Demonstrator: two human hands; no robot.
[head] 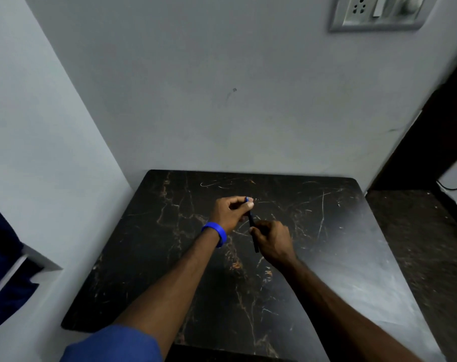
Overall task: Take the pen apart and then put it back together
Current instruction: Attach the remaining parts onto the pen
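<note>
Near the middle of the frame, just above the dark marble-patterned tabletop with pale and rust-coloured veins (169, 257), both hands hold a slim dark pen with a blue end (251, 219). Its long axis runs steeply, almost top to bottom in the picture, leaning slightly: the blue end points up and a little left, toward the grey wall (222, 100) behind the table, and the dark lower end points down toward the bottom of the frame, showing just beneath the right hand. The left hand (228, 211), with a bright blue band (216, 233) on its wrist, is curled narrow, thumb and fingertips pinched on the blue upper end. The right hand (273, 241), lower and to the right, is closed around the dark barrel. The two hands sit close together, with a short stretch of barrel visible between them. Whether the pen's parts are joined or loosened there is too small to tell. A blue sleeve (112, 346) covers the left upper arm at lower left, and a grey wall socket plate (379, 11) sits at upper right.
</note>
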